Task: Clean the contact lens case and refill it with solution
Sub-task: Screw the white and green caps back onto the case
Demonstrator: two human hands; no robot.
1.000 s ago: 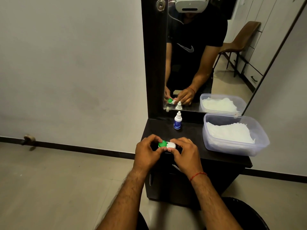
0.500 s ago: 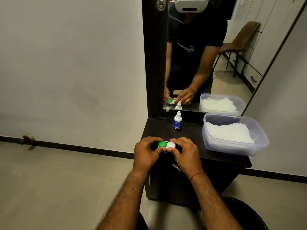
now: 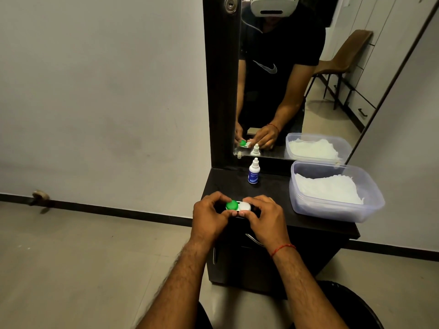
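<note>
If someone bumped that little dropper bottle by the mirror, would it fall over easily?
Probably yes. The dropper bottle stands upright, tall and narrow on a small base, so a sideways nudge would likely tip it. It looks like light plastic. Being round, it might then roll across the dark tabletop.

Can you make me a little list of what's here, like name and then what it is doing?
left hand: holds the green-cap side of the case
right hand: holds the white-cap side of the case
contact lens case: between both hands, both caps on
green cap: on the left
white cap: on the right
solution bottle: upright by the mirror, capped
plastic tub: on the right of the counter, white tissue inside
counter: dark
</note>
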